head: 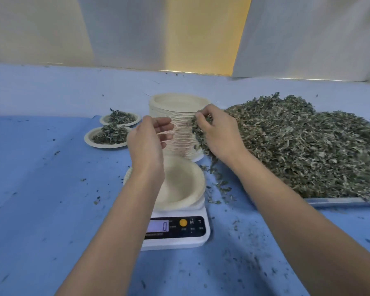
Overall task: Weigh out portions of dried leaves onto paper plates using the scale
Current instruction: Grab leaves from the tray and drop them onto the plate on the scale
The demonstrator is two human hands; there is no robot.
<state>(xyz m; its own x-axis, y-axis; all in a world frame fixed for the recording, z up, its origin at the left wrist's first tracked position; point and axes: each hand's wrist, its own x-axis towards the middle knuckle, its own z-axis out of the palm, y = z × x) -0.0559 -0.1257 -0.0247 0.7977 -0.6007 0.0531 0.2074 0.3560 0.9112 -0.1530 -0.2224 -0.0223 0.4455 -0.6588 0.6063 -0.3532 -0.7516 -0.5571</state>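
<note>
Two filled plates (108,138) sit far left on the desk (41,189). The left hand (146,142) hovers, fingers (165,127) spread, above the empty plate (179,184) on the scale (179,231). The right hand (217,133) pinches a clump of dried leaves (198,133) beside the plate stack (177,124), left of the leaf pile (308,146).

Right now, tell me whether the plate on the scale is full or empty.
Empty. The plate on the scale shows only its bare inside, and the display reads 0. The right hand holds leaves away from it.
</note>
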